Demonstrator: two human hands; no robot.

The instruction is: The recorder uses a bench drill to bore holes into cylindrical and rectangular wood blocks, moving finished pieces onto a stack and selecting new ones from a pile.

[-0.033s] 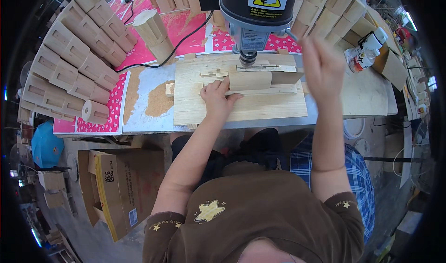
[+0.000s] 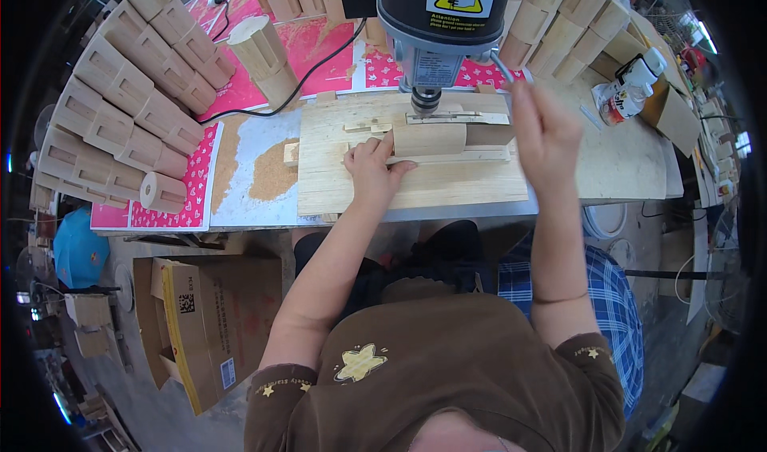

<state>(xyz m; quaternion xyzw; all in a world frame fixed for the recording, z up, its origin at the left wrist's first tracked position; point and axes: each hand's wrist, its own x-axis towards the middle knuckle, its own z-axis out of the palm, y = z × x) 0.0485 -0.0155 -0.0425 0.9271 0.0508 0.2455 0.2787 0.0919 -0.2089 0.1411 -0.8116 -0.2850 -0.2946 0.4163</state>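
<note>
A pale wooden block (image 2: pixel 431 139) lies on its side between wooden strips on a plywood board (image 2: pixel 455 187), under the chuck (image 2: pixel 426 101) of a drill press (image 2: pixel 435 13). My left hand (image 2: pixel 374 168) grips the block's left end, thumb on the near side and fingers toward the far side. To the right of the press my right hand (image 2: pixel 549 128) is closed in a fist at the end of the press's feed lever (image 2: pixel 502 66); its fingers are slightly blurred. The drill bit is hard to make out behind the far strip (image 2: pixel 459 118).
Stacked fluted wooden pieces (image 2: pixel 132 85) stand at the left, with more behind the press. A single wooden column (image 2: pixel 264 61) stands near a black cable (image 2: pixel 315 73). Sawdust (image 2: pixel 274 170) lies left of the board. Bottles (image 2: pixel 631 89) sit at the right; an open cardboard box (image 2: pixel 216 316) is below.
My right hand has moved a little left and down, with more of the lever showing above it. My left hand and the block have stayed in place.
</note>
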